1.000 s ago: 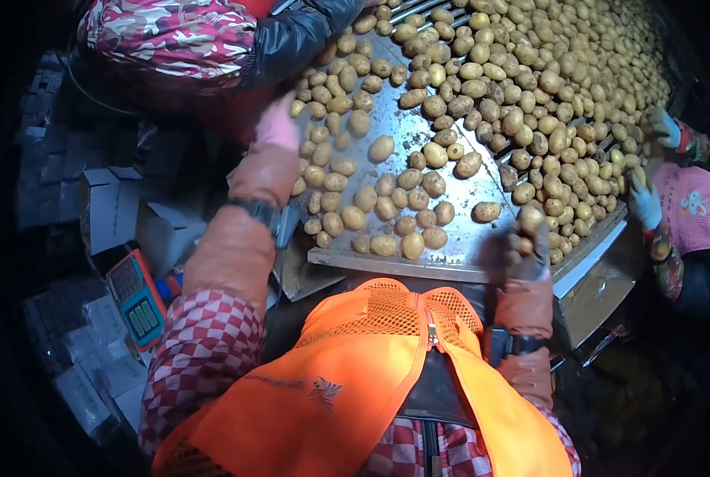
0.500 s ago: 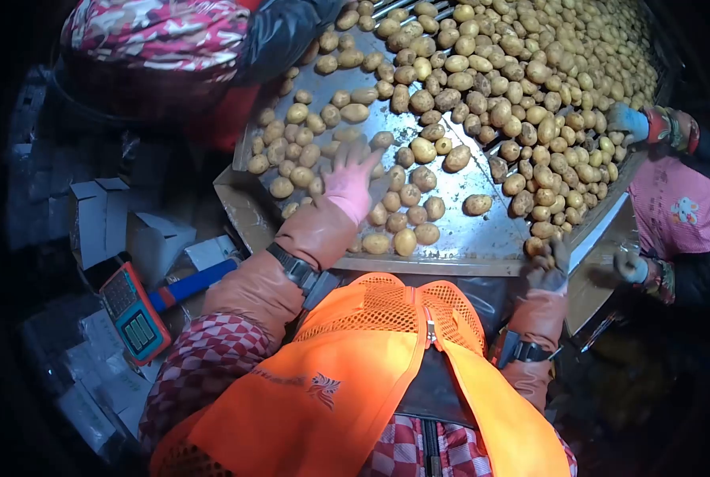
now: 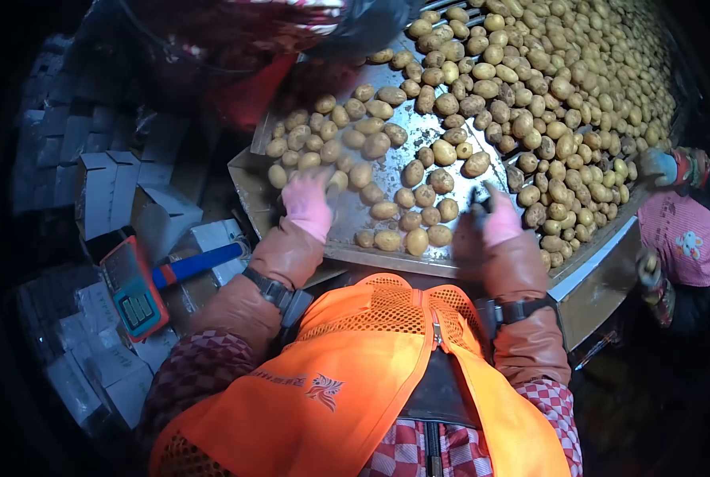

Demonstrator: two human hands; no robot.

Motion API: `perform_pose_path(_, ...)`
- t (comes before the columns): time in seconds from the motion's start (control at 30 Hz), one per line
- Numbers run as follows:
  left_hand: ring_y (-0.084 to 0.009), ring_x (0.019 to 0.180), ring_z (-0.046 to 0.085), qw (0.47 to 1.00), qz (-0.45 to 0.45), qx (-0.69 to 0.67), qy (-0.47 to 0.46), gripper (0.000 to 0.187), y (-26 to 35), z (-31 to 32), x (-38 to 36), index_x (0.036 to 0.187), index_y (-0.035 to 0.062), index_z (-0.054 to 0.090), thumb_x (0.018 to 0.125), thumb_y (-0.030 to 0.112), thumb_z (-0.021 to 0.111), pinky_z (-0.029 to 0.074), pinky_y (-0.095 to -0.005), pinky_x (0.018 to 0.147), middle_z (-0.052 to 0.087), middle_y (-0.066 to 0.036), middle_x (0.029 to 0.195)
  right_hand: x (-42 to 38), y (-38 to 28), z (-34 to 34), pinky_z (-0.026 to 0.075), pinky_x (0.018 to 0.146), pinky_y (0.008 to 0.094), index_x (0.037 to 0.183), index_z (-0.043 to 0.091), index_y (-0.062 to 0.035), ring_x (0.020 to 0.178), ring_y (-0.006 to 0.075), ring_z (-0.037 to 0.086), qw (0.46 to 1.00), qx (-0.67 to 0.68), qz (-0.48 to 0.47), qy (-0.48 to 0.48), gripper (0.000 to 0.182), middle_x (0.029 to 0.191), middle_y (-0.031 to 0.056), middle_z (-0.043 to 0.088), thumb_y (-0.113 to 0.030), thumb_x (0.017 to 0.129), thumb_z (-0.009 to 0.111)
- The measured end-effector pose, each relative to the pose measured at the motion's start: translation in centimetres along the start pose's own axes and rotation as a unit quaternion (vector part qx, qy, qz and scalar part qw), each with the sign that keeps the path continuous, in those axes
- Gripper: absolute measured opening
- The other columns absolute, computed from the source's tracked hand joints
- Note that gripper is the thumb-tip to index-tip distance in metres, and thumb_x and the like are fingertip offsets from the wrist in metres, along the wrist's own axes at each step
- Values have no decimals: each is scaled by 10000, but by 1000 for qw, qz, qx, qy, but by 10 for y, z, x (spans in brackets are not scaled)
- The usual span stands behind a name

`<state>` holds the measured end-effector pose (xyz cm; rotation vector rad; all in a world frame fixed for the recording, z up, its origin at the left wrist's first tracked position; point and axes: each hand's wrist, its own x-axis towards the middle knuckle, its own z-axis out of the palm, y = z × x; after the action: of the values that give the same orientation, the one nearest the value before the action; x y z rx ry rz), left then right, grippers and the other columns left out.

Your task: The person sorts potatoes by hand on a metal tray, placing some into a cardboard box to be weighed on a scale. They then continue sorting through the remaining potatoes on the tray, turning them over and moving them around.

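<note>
My left hand (image 3: 309, 203), in a pink glove with greyish fingertips, reaches over the near left of the metal sorting table (image 3: 470, 215). Its fingers are apart and curve down at the edge of a group of potatoes (image 3: 311, 143), with one potato (image 3: 337, 181) right beside it. My right hand (image 3: 494, 216), gloved the same way, is over the table's near edge, to the right of a small cluster of potatoes (image 3: 416, 242). Motion smears its fingers, and I cannot tell whether it holds anything.
A large heap of potatoes (image 3: 566, 119) covers the table's far right. A co-worker's red clothing (image 3: 251, 91) is at the upper left; another person's gloved hand (image 3: 659, 167) rests by the right edge. White cartons (image 3: 108, 191) and a digital scale (image 3: 134, 290) stand at left.
My left hand has drawn back toward me and left. My right hand has moved left from the heap's near corner onto the metal. The view has shifted, and the co-worker at upper left has moved.
</note>
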<state>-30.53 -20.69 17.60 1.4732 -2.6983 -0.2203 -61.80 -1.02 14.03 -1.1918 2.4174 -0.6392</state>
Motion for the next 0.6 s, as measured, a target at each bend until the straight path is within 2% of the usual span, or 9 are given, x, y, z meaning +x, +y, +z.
perform_pose_path(0.1, -373, 1110, 609, 994, 87, -60, -33, 500, 40, -16, 48, 1333, 191, 580, 849, 67, 569, 497, -467, 935, 630, -173, 1199, -13, -80, 38, 521, 761, 450, 1218, 642, -78, 823, 355, 650, 991, 28, -101, -86, 372, 932, 193, 666, -163, 859, 691)
perform_pose_path(0.2, -385, 1071, 634, 988, 29, -34, -151, 553, 78, -1, 90, 1422, 202, 495, 880, 110, 550, 508, -477, 920, 637, -196, 1185, -29, -120, 33, 540, 702, 333, 1273, 635, -90, 807, 210, 655, 955, 110, -211, -178, 354, 961, 119, 693, -133, 923, 670)
perform_pose_path(0.27, -360, 1043, 656, 993, 15, 2, -121, 531, 83, 24, 106, 1437, 220, 482, 913, 183, 560, 526, -472, 885, 661, -182, 1160, -22, -99, 49, 547, 732, 327, 1301, 613, -46, 838, 199, 651, 903, 334, -104, -250, 363, 1005, 108, 690, -99, 943, 648)
perform_pose_path(0.3, -363, 1045, 656, 991, 11, -20, -128, 534, 82, 17, 104, 1438, 228, 478, 912, 189, 560, 524, -472, 890, 661, -182, 1166, -17, -93, 51, 550, 761, 334, 1306, 604, -28, 869, 207, 654, 795, 509, 79, -319, 367, 1016, 106, 688, -100, 949, 645)
perform_pose_path(0.37, -367, 1048, 657, 988, 7, -63, -141, 541, 71, 0, 106, 1442, 245, 470, 910, 199, 561, 521, -474, 901, 661, -181, 1178, -4, -80, 19, 549, 779, 325, 1352, 562, -33, 890, 203, 657, 829, 462, 97, -300, 423, 1057, 99, 682, -159, 960, 655)
perform_pose_path(0.47, -380, 1084, 640, 968, 28, -170, -185, 520, 103, -43, 81, 1438, 211, 477, 925, 239, 560, 508, -438, 931, 656, -202, 1186, -12, -108, -22, 546, 740, 287, 1349, 535, -23, 826, 161, 647, 704, 655, 203, -185, 417, 997, 64, 670, -181, 977, 638)
perform_pose_path(0.5, -386, 1101, 630, 957, 57, -189, -210, 524, 121, -58, 73, 1442, 184, 472, 929, 247, 561, 502, -425, 944, 652, -212, 1193, -9, -99, -11, 524, 708, 265, 1382, 494, -42, 843, 132, 628, 704, 666, 142, -203, 513, 1045, 36, 649, -246, 947, 673)
perform_pose_path(0.57, -378, 1015, 664, 936, 238, -198, -166, 425, 133, -24, 74, 1361, 237, 570, 939, 282, 556, 511, -446, 897, 687, -202, 1098, 1, -78, 3, 490, 647, 220, 1390, 464, -74, 849, 81, 585, 680, 689, 133, -213, 596, 1078, -8, 613, -327, 911, 713)
perform_pose_path(0.6, -389, 1010, 658, 925, 170, -266, -212, 387, 141, -17, 84, 1320, 225, 606, 943, 289, 555, 508, -438, 896, 687, -220, 1085, 1, -73, -1, 479, 617, 197, 1367, 476, -87, 838, 59, 561, 654, 705, 186, -200, 579, 1062, -24, 597, -342, 906, 718)
